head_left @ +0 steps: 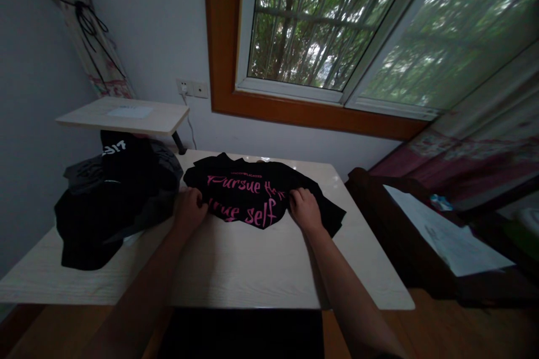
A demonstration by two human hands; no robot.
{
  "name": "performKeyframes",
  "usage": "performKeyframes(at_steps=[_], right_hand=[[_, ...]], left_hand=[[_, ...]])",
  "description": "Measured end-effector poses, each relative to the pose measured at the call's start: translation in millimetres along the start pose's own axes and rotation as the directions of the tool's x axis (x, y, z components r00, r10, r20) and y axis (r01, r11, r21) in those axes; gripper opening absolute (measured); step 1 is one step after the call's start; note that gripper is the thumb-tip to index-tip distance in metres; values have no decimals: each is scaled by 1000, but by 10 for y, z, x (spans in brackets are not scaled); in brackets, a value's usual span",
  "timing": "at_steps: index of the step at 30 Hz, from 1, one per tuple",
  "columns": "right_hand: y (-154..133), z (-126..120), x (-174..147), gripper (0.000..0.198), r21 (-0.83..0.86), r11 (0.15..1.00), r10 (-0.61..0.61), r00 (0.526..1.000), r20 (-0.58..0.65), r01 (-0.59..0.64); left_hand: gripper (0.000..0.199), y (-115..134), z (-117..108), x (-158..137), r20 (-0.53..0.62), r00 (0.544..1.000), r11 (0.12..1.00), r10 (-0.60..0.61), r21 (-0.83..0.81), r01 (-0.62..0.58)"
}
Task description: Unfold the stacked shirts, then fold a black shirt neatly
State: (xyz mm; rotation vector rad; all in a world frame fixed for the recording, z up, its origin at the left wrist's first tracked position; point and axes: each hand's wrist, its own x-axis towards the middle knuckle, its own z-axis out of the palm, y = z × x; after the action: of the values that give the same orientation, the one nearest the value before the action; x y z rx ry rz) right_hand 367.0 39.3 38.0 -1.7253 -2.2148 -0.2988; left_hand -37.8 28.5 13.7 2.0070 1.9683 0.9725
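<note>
A black T-shirt (248, 196) with pink lettering lies bunched toward the far side of the table, its print facing up. My left hand (190, 211) is closed on its left edge, fingers curled into the cloth. On the opposite edge, my right hand (305, 208) pinches the fabric near the end of the lettering. Part of the shirt spreads out past my right hand. The near edge between both hands hangs in a curve just over the tabletop. The fingertips of both hands are partly hidden in the dark cloth.
A heap of black and grey clothes (113, 202) covers the table's left side, under a small raised shelf (126, 115) with a paper on it. The pale wooden table (261, 269) stands by a window (328, 28). To the right is dark furniture holding a white sheet (446, 235).
</note>
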Motion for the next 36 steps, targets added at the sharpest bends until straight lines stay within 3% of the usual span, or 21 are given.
performKeyframes(at_steps=[3, 6, 10, 13, 17, 21, 28, 32, 36], right_hand=[[-64, -71, -92, 19, -52, 998, -36, 999, 9, 36], [-124, -140, -211, 16, -64, 995, -70, 997, 29, 71], [-185, -189, -352, 33, 10, 987, -160, 984, 75, 159], [-240, -174, -403, 34, 135, 963, -247, 965, 82, 235], [-320, -109, -402, 27, 278, 903, -346, 938, 20, 328], [-345, -59, -379, 33, 322, 865, -390, 919, -49, 384], [-415, -36, -330, 45, 298, 918, -253, 965, -64, 261], [-576, 38, -261, 54, 279, 955, -86, 993, -76, 104], [-720, 67, -132, 67, 222, 972, 92, 993, -79, -73]], left_hand=[[9, 87, -39, -41, 175, 975, 978, 137, 133, -161], [10, 130, -41, -58, 220, 951, 955, 219, 150, -255], [19, 139, -36, -65, 211, 924, 931, 320, 112, -348], [30, 147, -30, -80, 203, 907, 909, 369, 122, -398], [53, 117, 53, -116, 171, 898, 893, 405, 138, -429], [74, 37, 187, -160, 110, 910, 894, 399, 173, -413], [69, 187, 218, -173, 28, 905, 897, 426, 118, -426], [54, 369, 222, -160, 18, 893, 889, 450, 91, -450], [53, 410, 243, -169, 41, 901, 891, 431, 138, -433]])
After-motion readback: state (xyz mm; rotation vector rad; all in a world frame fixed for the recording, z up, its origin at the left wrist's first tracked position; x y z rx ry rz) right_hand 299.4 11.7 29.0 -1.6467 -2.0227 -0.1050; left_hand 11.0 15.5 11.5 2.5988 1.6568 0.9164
